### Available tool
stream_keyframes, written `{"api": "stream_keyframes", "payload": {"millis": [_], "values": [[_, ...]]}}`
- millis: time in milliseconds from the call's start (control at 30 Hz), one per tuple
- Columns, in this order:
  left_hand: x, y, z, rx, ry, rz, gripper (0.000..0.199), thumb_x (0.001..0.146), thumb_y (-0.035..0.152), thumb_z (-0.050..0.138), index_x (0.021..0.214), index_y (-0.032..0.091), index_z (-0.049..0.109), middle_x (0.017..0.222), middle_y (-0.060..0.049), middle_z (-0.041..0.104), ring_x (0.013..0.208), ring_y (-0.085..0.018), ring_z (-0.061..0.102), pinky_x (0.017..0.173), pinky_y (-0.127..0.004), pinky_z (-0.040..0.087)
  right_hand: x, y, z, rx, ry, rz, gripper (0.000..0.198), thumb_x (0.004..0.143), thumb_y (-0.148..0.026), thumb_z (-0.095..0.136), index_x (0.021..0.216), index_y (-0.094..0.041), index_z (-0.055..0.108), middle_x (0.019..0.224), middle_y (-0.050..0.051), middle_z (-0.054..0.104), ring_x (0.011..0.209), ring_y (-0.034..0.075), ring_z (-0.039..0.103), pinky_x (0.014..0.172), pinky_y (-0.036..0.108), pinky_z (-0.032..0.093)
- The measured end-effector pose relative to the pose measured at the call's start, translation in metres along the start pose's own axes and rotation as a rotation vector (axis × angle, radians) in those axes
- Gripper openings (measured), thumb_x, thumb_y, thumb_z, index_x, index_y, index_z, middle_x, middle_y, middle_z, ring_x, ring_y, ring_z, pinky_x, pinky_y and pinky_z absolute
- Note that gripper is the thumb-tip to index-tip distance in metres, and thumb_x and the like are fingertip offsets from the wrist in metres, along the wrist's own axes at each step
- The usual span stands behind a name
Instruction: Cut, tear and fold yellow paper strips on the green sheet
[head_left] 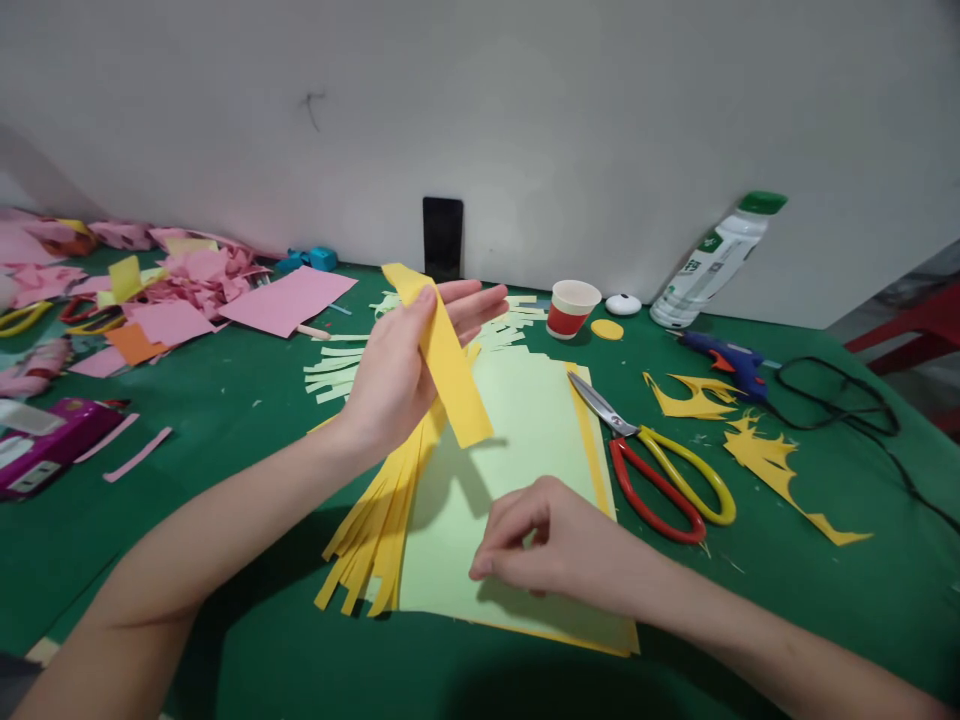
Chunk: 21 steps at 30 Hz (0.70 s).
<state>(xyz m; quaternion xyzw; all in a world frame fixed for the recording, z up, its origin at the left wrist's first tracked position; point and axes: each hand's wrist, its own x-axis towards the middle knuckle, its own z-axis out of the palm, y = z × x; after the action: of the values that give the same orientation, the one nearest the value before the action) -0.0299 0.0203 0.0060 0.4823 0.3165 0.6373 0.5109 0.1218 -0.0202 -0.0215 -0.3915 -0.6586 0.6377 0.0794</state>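
My left hand (401, 375) is raised over the table with a yellow paper strip (457, 385) pinned under its thumb. The other fingers stretch out flat behind the strip. Low over a pale green paper sheet (517, 420) is my right hand (532, 540), its fingers curled and thumb pressed to them. Nothing shows in that grip. Fringed yellow paper strips (382, 510) fan out left of the sheet. Scissors (637, 440) with one red and one yellow handle lie at the sheet's right edge, blade tip on it.
Pink paper (292, 300) and scraps are piled at the left, near a purple box (49, 445). A phone (443, 238) and a bottle (712, 265) lean on the wall. A paper cup (572, 308), yellow offcuts (772, 455) and a corded glue gun (724, 362) are at the right.
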Motion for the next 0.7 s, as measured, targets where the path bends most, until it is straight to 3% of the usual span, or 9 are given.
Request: {"api": "stream_keyframes", "payload": {"millis": [100, 200, 300, 367, 400, 533, 633, 700], "values": [[0.000, -0.002, 0.001, -0.067, -0.044, -0.024, 0.028, 0.091, 0.025, 0.034, 0.095, 0.011, 0.057, 0.099, -0.007, 0.067, 0.099, -0.018, 0.059, 0.096, -0.033, 0.039, -0.008, -0.009, -0.010, -0.074, 0.104, -0.063, 0.019, 0.071, -0.023, 0.055, 0.066, -0.011, 0.069, 0.060, 0.001, 0.056, 0.046, 0.005, 0.043, 0.041, 0.018, 0.035], [-0.005, -0.005, 0.004, -0.139, -0.096, -0.086, 0.024, 0.090, 0.023, 0.037, 0.093, 0.012, 0.058, 0.088, -0.004, 0.068, 0.083, -0.015, 0.064, 0.086, -0.029, 0.046, -0.018, -0.019, -0.026, -0.231, 0.335, -0.233, 0.032, 0.078, -0.031, 0.050, 0.053, -0.014, 0.062, 0.049, -0.001, 0.052, 0.040, 0.005, 0.038, 0.038, 0.019, 0.031], [-0.010, -0.005, 0.007, -0.221, -0.154, -0.209, 0.025, 0.090, 0.024, 0.037, 0.095, 0.014, 0.059, 0.078, -0.002, 0.066, 0.071, -0.012, 0.063, 0.077, -0.026, 0.050, -0.022, -0.019, -0.037, -0.474, 0.722, -0.524, 0.025, 0.078, -0.024, 0.054, 0.054, -0.016, 0.057, 0.051, -0.001, 0.054, 0.043, 0.006, 0.041, 0.040, 0.019, 0.035], [-0.014, -0.004, 0.011, -0.271, -0.180, -0.299, 0.027, 0.091, 0.024, 0.035, 0.095, 0.013, 0.059, 0.082, -0.003, 0.066, 0.078, -0.013, 0.063, 0.079, -0.026, 0.049, -0.018, -0.013, -0.042, -0.708, 0.949, -0.769, 0.006, 0.075, -0.014, 0.058, 0.069, -0.015, 0.060, 0.063, 0.002, 0.059, 0.050, 0.008, 0.049, 0.046, 0.020, 0.041], [-0.016, -0.003, 0.013, -0.287, -0.189, -0.336, 0.029, 0.091, 0.024, 0.033, 0.095, 0.013, 0.060, 0.087, -0.004, 0.066, 0.084, -0.014, 0.062, 0.081, -0.026, 0.048, -0.016, -0.010, -0.043, -0.837, 1.012, -0.890, 0.007, 0.073, -0.009, 0.059, 0.077, -0.015, 0.060, 0.071, 0.004, 0.062, 0.056, 0.009, 0.053, 0.050, 0.021, 0.044], [-0.027, -0.006, 0.020, -0.272, -0.233, -0.426, 0.029, 0.091, 0.027, 0.035, 0.100, 0.016, 0.061, 0.109, -0.003, 0.062, 0.105, -0.015, 0.053, 0.087, -0.024, 0.042, -0.005, 0.000, -0.043, -1.153, 1.022, -1.173, 0.028, 0.067, 0.000, 0.062, 0.091, -0.013, 0.060, 0.086, 0.011, 0.065, 0.077, 0.016, 0.060, 0.065, 0.027, 0.050], [-0.033, -0.011, 0.022, -0.240, -0.328, -0.485, 0.030, 0.090, 0.033, 0.036, 0.104, 0.021, 0.060, 0.117, 0.000, 0.058, 0.115, -0.017, 0.046, 0.094, -0.026, 0.036, -0.004, 0.001, -0.040, -1.144, 0.976, -1.255, 0.021, 0.068, -0.001, 0.062, 0.086, -0.014, 0.061, 0.080, 0.010, 0.066, 0.077, 0.017, 0.060, 0.064, 0.027, 0.051], [-0.034, -0.012, 0.021, -0.185, -0.420, -0.492, 0.039, 0.090, 0.040, 0.030, 0.102, 0.020, 0.062, 0.112, -0.002, 0.061, 0.112, -0.019, 0.048, 0.095, -0.031, 0.034, -0.007, 0.000, -0.040, -1.063, 0.960, -1.250, 0.017, 0.072, -0.002, 0.058, 0.081, -0.016, 0.062, 0.077, 0.007, 0.065, 0.075, 0.015, 0.060, 0.063, 0.027, 0.051]]}}
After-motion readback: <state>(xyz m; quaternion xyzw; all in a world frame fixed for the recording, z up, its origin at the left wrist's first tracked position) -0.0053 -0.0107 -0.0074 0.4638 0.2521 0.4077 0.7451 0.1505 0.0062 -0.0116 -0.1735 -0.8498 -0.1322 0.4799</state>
